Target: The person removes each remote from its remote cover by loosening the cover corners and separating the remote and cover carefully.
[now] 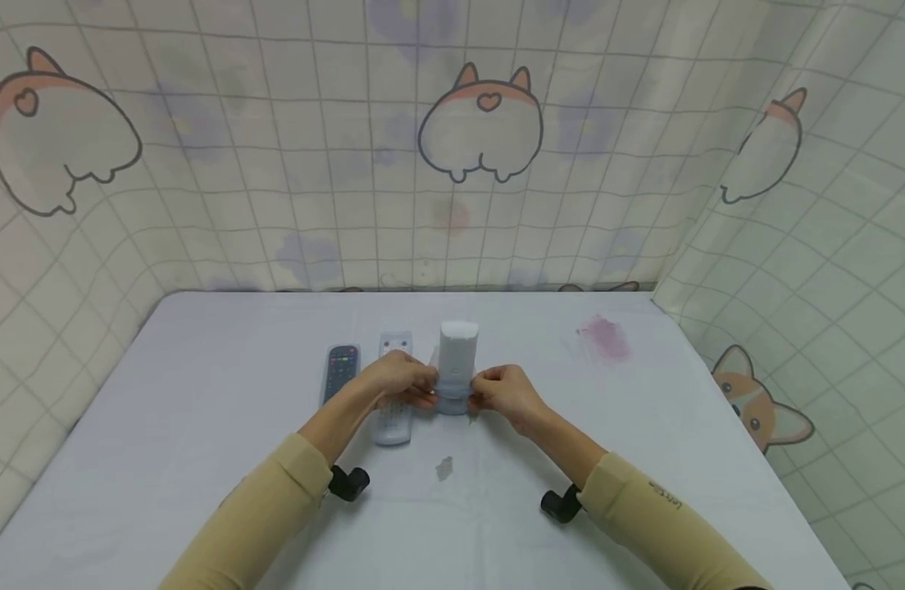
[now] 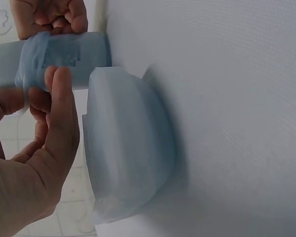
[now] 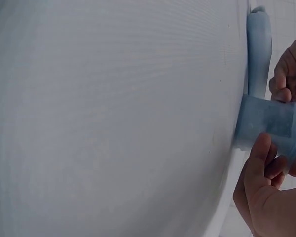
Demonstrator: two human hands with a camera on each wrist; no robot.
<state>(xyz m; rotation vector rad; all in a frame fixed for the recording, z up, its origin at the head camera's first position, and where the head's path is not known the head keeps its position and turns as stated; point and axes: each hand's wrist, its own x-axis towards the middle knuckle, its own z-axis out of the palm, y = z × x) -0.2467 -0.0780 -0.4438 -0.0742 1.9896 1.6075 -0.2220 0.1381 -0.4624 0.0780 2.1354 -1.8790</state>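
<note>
A white remote control [image 1: 458, 352] stands on end on the table, its lower part inside a clear plastic sleeve [image 1: 452, 393]. My left hand [image 1: 399, 377] pinches the sleeve's bunched edge on the left side between thumb and fingers. On the opposite side, my right hand [image 1: 507, 393] pinches the same edge. In the left wrist view, the gathered plastic [image 2: 33, 59] rings the remote, and a grey patch shows on its face. The right wrist view shows the sleeve [image 3: 256, 121] reaching down to the table; part of the remote is cut off there.
A second white remote [image 1: 393, 426] in a clear cover lies under my left hand and wrist. Left of it lies a dark remote [image 1: 341, 369], also covered. The white tablecloth [image 1: 202, 426] has a pink stain [image 1: 606, 338] and a grey mark [image 1: 444, 468]. Patterned curtains surround the table.
</note>
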